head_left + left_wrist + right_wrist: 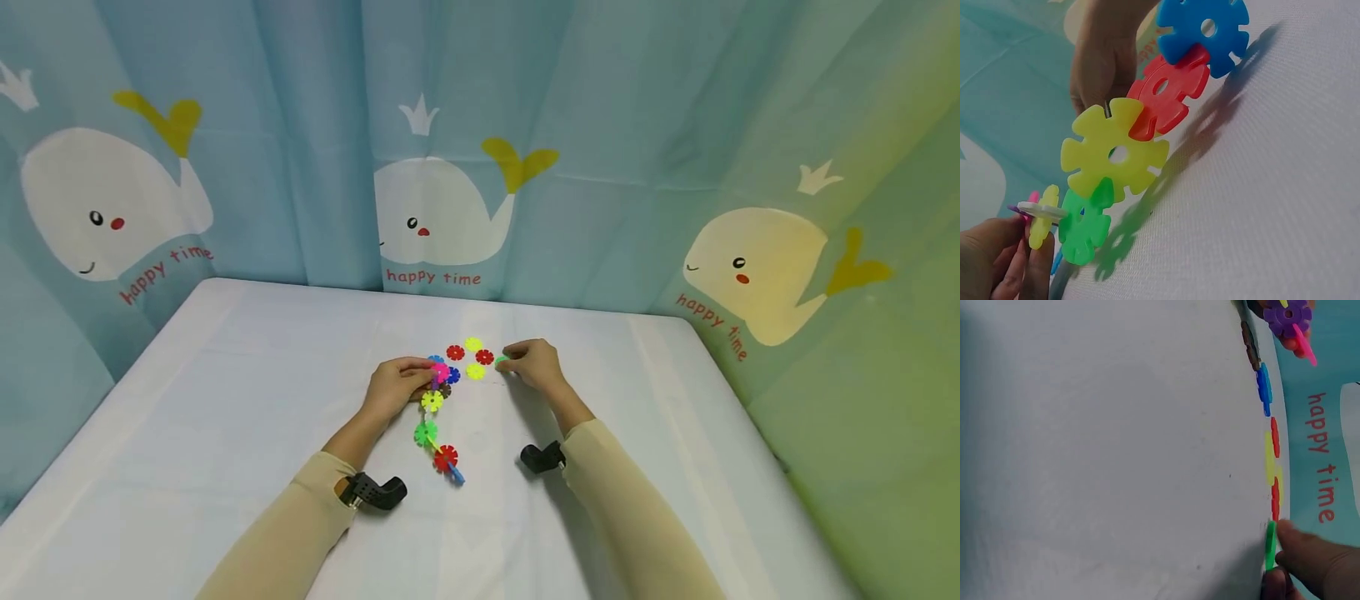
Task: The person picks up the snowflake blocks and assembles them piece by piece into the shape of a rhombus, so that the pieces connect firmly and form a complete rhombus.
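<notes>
My left hand (392, 387) grips the far end of a chain of slotted plastic snowflake discs, near a pink disc (441, 372) and a purple disc (1277, 320). Toward me the chain runs through a yellow disc (432, 407), a white disc (1035, 207), a green disc (1085, 240), another yellow disc (1091, 162), a red disc (1179, 103) and a blue disc (1185, 37). The discs slot into one another at angles. To the right, my right hand (537, 365) pinches a separate green disc (1270, 547) on edge between thumb and fingers, close over the table.
Between the hands lie loose discs: red ones (455, 353), yellow ones (473, 343), a dark blue one (453, 376) and a brown one (446, 391). They rest on a white-covered table (262, 400). A whale-print curtain (600, 108) hangs behind it.
</notes>
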### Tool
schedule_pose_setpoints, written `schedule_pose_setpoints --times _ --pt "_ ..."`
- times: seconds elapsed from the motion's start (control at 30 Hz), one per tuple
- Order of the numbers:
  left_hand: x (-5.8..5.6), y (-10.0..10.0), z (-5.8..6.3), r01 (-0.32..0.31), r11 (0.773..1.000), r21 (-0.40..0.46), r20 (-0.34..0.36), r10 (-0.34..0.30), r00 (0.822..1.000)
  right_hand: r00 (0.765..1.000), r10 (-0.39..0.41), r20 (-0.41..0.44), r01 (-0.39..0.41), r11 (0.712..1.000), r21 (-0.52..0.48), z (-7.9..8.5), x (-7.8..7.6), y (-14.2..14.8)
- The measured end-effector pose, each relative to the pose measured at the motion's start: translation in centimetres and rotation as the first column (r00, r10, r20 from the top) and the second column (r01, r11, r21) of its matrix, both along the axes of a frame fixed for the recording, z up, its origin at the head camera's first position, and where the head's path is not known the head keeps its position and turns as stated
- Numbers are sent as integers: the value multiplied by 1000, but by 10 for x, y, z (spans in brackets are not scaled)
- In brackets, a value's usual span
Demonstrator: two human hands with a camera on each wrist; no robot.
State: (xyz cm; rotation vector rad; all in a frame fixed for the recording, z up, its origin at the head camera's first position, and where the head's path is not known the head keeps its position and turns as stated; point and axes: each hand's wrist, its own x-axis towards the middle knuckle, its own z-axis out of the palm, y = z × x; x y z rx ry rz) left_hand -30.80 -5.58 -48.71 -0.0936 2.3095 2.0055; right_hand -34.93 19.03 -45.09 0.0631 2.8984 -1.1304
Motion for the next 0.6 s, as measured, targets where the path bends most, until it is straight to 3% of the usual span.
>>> schedule_pose_setpoints --times 0.17,0.33,0.47,0.6 --pt "1 2 1 8 1000 -11 -7 -8 1000 1000 -22 6 22 999 40 -1 -1 1" --pt "1 1 -1 14 999 -32 -14 -14 1000 1000 -22 -16 22 1000 6 -4 4 0" --pt "0 1 -2 28 999 -46 -25 -29 999 998 -13 -58 7 996 -93 -11 13 3" --pt "-2 2 -2 43 997 -62 -29 -44 999 999 7 -48 -19 969 -246 -17 26 3"
